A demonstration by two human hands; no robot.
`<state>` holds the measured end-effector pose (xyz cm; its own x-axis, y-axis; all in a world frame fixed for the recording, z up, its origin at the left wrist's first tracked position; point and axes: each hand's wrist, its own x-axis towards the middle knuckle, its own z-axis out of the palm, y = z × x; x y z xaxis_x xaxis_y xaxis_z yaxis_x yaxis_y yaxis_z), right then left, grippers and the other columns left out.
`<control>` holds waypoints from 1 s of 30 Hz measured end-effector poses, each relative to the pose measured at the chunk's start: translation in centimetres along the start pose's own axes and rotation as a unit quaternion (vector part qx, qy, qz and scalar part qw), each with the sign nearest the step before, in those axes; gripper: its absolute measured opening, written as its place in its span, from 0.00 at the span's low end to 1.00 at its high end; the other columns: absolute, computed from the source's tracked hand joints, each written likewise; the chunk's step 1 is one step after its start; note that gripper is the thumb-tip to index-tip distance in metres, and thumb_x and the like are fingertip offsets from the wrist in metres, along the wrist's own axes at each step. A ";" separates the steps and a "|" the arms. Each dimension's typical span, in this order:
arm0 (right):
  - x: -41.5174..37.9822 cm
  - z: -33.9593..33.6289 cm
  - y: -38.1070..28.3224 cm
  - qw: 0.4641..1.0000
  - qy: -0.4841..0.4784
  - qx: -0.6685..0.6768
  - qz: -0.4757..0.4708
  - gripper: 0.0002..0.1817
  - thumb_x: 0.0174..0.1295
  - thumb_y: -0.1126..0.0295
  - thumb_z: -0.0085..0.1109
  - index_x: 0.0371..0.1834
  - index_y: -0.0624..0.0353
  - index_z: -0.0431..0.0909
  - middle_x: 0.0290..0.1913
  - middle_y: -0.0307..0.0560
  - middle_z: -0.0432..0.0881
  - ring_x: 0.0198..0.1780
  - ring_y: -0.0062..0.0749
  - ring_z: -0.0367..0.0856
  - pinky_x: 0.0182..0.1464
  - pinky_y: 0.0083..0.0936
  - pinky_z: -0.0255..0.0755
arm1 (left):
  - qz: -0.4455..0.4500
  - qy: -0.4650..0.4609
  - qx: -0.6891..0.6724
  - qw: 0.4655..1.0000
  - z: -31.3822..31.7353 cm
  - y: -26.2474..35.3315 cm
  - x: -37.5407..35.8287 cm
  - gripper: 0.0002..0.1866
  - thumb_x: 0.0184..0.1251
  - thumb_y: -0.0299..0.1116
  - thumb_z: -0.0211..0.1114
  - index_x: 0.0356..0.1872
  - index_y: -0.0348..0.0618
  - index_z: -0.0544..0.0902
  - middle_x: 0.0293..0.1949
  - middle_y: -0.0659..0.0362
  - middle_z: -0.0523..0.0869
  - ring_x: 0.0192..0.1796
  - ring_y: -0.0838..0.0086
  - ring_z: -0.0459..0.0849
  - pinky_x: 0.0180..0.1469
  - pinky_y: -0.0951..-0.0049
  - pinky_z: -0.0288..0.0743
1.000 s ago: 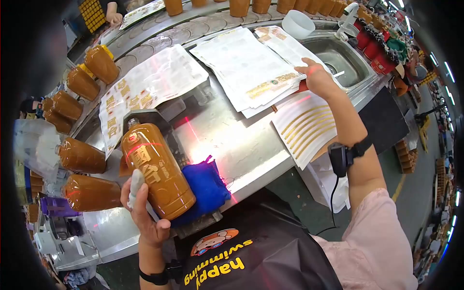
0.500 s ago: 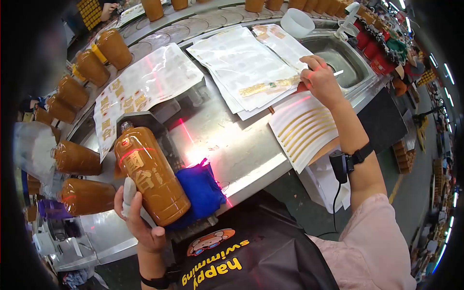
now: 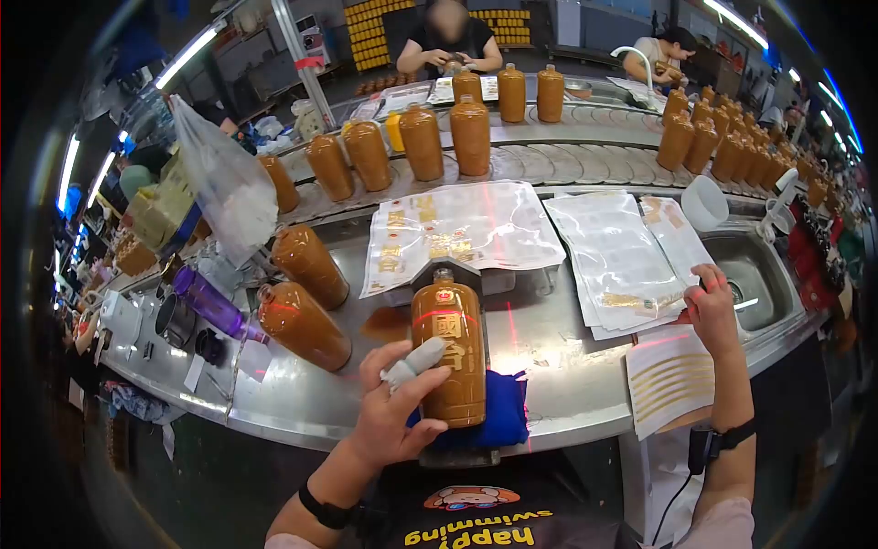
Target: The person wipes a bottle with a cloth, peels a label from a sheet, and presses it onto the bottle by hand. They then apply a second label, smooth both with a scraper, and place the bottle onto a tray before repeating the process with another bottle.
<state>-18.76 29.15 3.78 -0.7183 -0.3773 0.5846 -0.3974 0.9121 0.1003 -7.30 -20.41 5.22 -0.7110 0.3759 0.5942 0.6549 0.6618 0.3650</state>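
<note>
A brown bottle (image 3: 448,366) with gold characters lies in a dark holder, its neck pointing away. My left hand (image 3: 393,412) is over its left side with the fingers apart; one finger wears a whitish cover. Under and right of the bottle is a blue cloth (image 3: 506,409). My right hand (image 3: 715,311) hovers at the right edge of the stacked label sheets (image 3: 608,242), its fingers bent but apart, and nothing shows between them. Below it lies a sheet of curved gold strips (image 3: 672,380). A sheet with gold labels (image 3: 476,220) spreads behind the bottle.
Two brown bottles (image 3: 302,325) lean at the left, near a purple bottle (image 3: 215,302). More bottles (image 3: 471,137) stand along the conveyor (image 3: 585,163) behind. A sink (image 3: 754,274) and a white bowl (image 3: 704,203) are at the right. Two people work across the conveyor.
The camera view has turned and lifted, bringing the conveyor and the people behind it into view. Both hands remain near the same things, the left by the bottle and the right by the sheets.
</note>
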 end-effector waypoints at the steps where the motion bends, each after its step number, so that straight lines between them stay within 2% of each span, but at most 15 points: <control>1: 0.6 -0.8 -0.8 1.000 0.016 -0.002 -0.016 0.08 0.46 0.78 0.67 0.29 0.60 0.79 0.56 0.49 0.76 0.65 0.47 0.70 0.54 0.42 0.70 | 0.001 -0.001 -0.005 1.000 0.0 0.3 0.6 0.28 0.67 0.57 0.61 0.56 0.46 0.82 0.59 0.49 0.80 0.66 0.53 0.66 0.68 0.54 0.59; 5: 5.8 -3.6 -5.9 0.992 0.079 0.016 -0.101 0.08 0.47 0.80 0.65 0.29 0.60 0.77 0.55 0.52 0.77 0.61 0.51 0.74 0.59 0.44 0.70 | 0.010 0.008 -0.082 0.997 0.5 1.7 4.7 0.22 0.68 0.49 0.63 0.56 0.46 0.82 0.59 0.48 0.80 0.65 0.52 0.68 0.68 0.55 0.59; 7: 8.3 -5.2 -9.1 0.981 0.113 0.050 -0.151 0.07 0.45 0.79 0.64 0.28 0.58 0.77 0.56 0.49 0.78 0.63 0.50 0.73 0.61 0.43 0.70 | 0.002 -0.044 -0.119 0.992 0.4 2.4 7.8 0.20 0.68 0.43 0.63 0.55 0.44 0.81 0.58 0.47 0.80 0.64 0.51 0.70 0.69 0.56 0.59; 9: 10.4 -6.7 -12.5 0.970 0.124 0.089 -0.192 0.06 0.47 0.76 0.64 0.28 0.58 0.78 0.56 0.47 0.78 0.64 0.46 0.73 0.61 0.41 0.70 | -0.094 -0.102 -0.261 0.955 1.0 2.9 10.6 0.22 0.67 0.33 0.57 0.61 0.38 0.77 0.61 0.53 0.78 0.66 0.65 0.71 0.70 0.65 0.59; 11: 11.8 -7.7 -15.5 0.955 0.147 0.112 -0.233 0.06 0.48 0.73 0.64 0.29 0.57 0.78 0.56 0.45 0.78 0.63 0.45 0.73 0.61 0.39 0.71 | -0.109 -0.075 -0.379 0.916 2.9 2.7 12.7 0.25 0.66 0.31 0.57 0.64 0.37 0.73 0.59 0.56 0.79 0.65 0.70 0.72 0.69 0.69 0.60; 14: 12.6 -8.1 -17.8 0.942 0.169 0.150 -0.248 0.06 0.48 0.71 0.65 0.29 0.56 0.80 0.56 0.45 0.78 0.62 0.44 0.74 0.60 0.39 0.72 | -0.161 -0.160 -0.511 0.829 4.8 1.7 14.1 0.25 0.65 0.30 0.57 0.64 0.35 0.72 0.55 0.59 0.79 0.61 0.74 0.73 0.66 0.74 0.63; 15: 12.3 -8.1 -17.9 0.935 0.185 0.169 -0.250 0.06 0.48 0.70 0.65 0.30 0.56 0.81 0.56 0.45 0.78 0.62 0.44 0.74 0.59 0.38 0.73 | -0.151 -0.200 -0.520 0.817 5.1 1.6 14.4 0.19 0.65 0.29 0.58 0.56 0.36 0.76 0.48 0.62 0.80 0.53 0.79 0.75 0.57 0.78 0.67; 16: 11.9 -8.2 -17.8 0.933 0.167 0.201 -0.247 0.10 0.47 0.78 0.69 0.32 0.57 0.81 0.59 0.51 0.77 0.62 0.53 0.74 0.60 0.42 0.73 | -0.175 -0.214 -0.549 0.789 5.0 1.7 14.3 0.15 0.65 0.29 0.58 0.52 0.37 0.77 0.45 0.64 0.80 0.49 0.81 0.75 0.54 0.79 0.67; 19: 10.7 -7.5 -16.7 0.928 0.167 0.250 -0.219 0.10 0.45 0.78 0.70 0.32 0.57 0.81 0.59 0.52 0.76 0.61 0.54 0.74 0.59 0.43 0.73 | -0.241 -0.211 -0.590 0.741 4.6 2.9 13.3 0.05 0.66 0.27 0.59 0.41 0.40 0.79 0.36 0.67 0.78 0.41 0.84 0.74 0.47 0.81 0.68; 20: 10.4 -7.2 -16.3 0.933 0.170 0.248 -0.199 0.12 0.48 0.76 0.69 0.38 0.57 0.84 0.58 0.48 0.77 0.61 0.49 0.73 0.58 0.37 0.73 | -0.213 -0.188 -0.556 0.781 4.7 3.0 13.1 0.05 0.67 0.28 0.60 0.39 0.39 0.79 0.35 0.65 0.79 0.38 0.82 0.76 0.43 0.78 0.70; 23: 9.5 -6.0 -16.0 0.914 0.128 0.385 -0.005 0.14 0.56 0.70 0.69 0.47 0.57 0.83 0.58 0.50 0.77 0.60 0.48 0.74 0.58 0.33 0.72 | -0.161 -0.130 -0.437 0.875 4.7 3.5 12.8 0.06 0.66 0.30 0.60 0.36 0.38 0.79 0.32 0.59 0.82 0.34 0.76 0.80 0.38 0.73 0.73; 24: 9.5 -5.8 -15.2 0.896 0.080 0.436 0.007 0.17 0.62 0.62 0.67 0.51 0.58 0.82 0.57 0.52 0.77 0.57 0.43 0.77 0.52 0.28 0.74 | -0.150 -0.113 -0.395 0.899 4.7 3.7 12.8 0.06 0.65 0.30 0.60 0.35 0.38 0.79 0.31 0.57 0.83 0.33 0.73 0.81 0.38 0.71 0.73; 27: 9.6 -5.5 -14.8 0.829 -0.069 0.555 -0.006 0.20 0.66 0.58 0.60 0.50 0.64 0.81 0.58 0.53 0.77 0.61 0.41 0.75 0.62 0.34 0.66 | -0.086 -0.118 -0.272 0.951 4.3 3.8 13.0 0.06 0.68 0.29 0.59 0.36 0.36 0.78 0.34 0.61 0.81 0.39 0.79 0.77 0.44 0.75 0.72; 28: 9.7 -6.2 -15.0 0.828 -0.106 0.550 0.007 0.14 0.64 0.62 0.63 0.44 0.62 0.82 0.57 0.51 0.77 0.59 0.38 0.76 0.60 0.32 0.67 | -0.047 -0.098 -0.207 0.972 4.4 3.8 13.0 0.05 0.67 0.28 0.59 0.35 0.35 0.77 0.33 0.60 0.80 0.39 0.78 0.77 0.43 0.76 0.72; 30: 10.0 -6.2 -14.9 0.839 -0.112 0.533 -0.002 0.09 0.61 0.67 0.64 0.39 0.61 0.82 0.56 0.49 0.78 0.57 0.36 0.77 0.59 0.31 0.68 | -0.082 -0.111 -0.236 0.962 4.0 4.3 13.2 0.05 0.67 0.27 0.58 0.35 0.36 0.77 0.32 0.61 0.80 0.38 0.79 0.76 0.42 0.77 0.71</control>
<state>-16.47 12.75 13.07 -0.7572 -0.5105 0.4075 -0.5994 0.2951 -0.7441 -14.91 -10.03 11.71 -0.8171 0.4565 0.3521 0.5357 0.3755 0.7564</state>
